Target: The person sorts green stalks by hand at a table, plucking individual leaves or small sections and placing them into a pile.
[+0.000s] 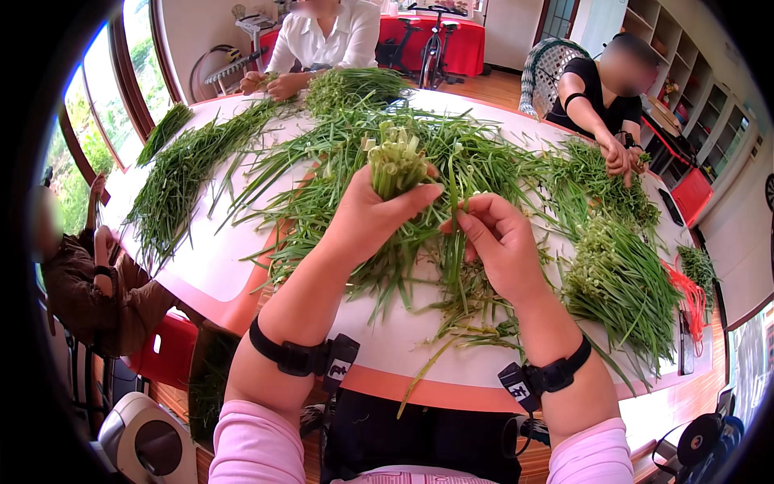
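My left hand (382, 209) is wrapped around a thick bundle of green stalks, likely garlic chives (396, 158), with pale cut ends facing up toward me. Just to its right, the thumb and fingertips of my right hand (502, 245) pinch a few flat green leaves (453, 242) that hang down. Under both hands spreads a large loose heap of the same greens (302, 233). Yellowed leaves and scraps (478, 314) lie below my right hand, near the table edge.
Bunches of greens lie at the left (181, 175), the far side (357, 88) and the right (623, 290) of the white-topped table (211, 272). Red plastic ties (689, 296) and a phone (670, 207) are at the right edge. Other people sit across, at right and at left.
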A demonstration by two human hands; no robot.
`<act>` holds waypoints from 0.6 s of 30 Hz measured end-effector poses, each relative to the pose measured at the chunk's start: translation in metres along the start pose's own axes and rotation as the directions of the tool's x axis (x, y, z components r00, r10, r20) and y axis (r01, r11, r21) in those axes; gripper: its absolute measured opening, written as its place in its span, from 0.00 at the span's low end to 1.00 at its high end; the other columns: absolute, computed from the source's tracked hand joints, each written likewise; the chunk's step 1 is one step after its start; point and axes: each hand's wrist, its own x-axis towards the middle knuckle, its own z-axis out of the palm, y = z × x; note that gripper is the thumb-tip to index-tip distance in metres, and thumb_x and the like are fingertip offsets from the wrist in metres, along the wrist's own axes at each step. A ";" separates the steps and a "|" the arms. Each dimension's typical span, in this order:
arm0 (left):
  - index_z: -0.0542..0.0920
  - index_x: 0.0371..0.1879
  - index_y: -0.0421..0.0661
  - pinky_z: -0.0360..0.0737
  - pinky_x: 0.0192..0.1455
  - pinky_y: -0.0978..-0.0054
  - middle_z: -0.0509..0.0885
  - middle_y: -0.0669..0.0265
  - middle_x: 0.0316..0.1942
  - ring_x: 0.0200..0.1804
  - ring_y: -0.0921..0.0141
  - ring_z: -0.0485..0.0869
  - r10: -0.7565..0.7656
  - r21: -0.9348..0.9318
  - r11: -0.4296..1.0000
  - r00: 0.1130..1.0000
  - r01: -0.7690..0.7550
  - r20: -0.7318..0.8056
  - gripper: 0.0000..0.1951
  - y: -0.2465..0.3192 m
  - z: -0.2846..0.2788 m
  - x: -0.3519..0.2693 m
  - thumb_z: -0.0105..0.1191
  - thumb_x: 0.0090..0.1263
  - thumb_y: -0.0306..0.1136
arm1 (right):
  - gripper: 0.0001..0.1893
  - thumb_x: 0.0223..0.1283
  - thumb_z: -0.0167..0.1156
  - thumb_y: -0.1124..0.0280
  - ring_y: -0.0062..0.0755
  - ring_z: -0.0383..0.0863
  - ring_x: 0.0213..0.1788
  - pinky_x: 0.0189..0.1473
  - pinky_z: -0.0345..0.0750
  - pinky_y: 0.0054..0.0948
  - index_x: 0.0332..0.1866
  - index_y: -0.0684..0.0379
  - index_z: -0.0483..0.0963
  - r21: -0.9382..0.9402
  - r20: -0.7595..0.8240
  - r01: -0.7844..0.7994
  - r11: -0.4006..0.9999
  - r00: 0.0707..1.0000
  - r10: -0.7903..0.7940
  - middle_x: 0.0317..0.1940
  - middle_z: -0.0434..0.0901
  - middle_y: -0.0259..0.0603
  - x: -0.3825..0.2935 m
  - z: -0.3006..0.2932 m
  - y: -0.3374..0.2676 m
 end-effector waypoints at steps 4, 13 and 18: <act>0.82 0.43 0.40 0.77 0.42 0.81 0.83 0.72 0.34 0.37 0.81 0.78 -0.058 -0.074 0.995 0.996 0.063 0.071 0.10 0.006 0.006 -0.003 0.62 0.65 0.27 | 0.06 0.69 0.56 0.71 0.12 0.77 0.31 0.31 0.73 0.15 0.45 0.61 0.74 0.056 0.087 0.008 0.998 0.996 -0.013 0.36 0.84 0.33 -0.001 0.000 0.000; 0.83 0.40 0.38 0.78 0.42 0.80 0.84 0.71 0.33 0.37 0.81 0.79 0.011 0.010 1.000 0.996 -0.012 0.089 0.08 0.000 0.003 -0.001 0.62 0.66 0.27 | 0.07 0.69 0.57 0.70 0.14 0.78 0.30 0.29 0.76 0.17 0.44 0.63 0.76 0.103 0.107 -0.046 0.994 0.994 0.035 0.35 0.84 0.35 0.000 0.002 0.003; 0.83 0.40 0.37 0.78 0.42 0.79 0.84 0.71 0.33 0.36 0.80 0.79 0.000 0.031 1.000 0.995 -0.003 0.099 0.07 -0.003 0.005 -0.001 0.61 0.66 0.27 | 0.08 0.68 0.58 0.70 0.16 0.78 0.28 0.29 0.75 0.17 0.44 0.64 0.76 0.044 0.084 -0.071 0.997 0.994 0.067 0.32 0.83 0.34 -0.002 0.003 0.000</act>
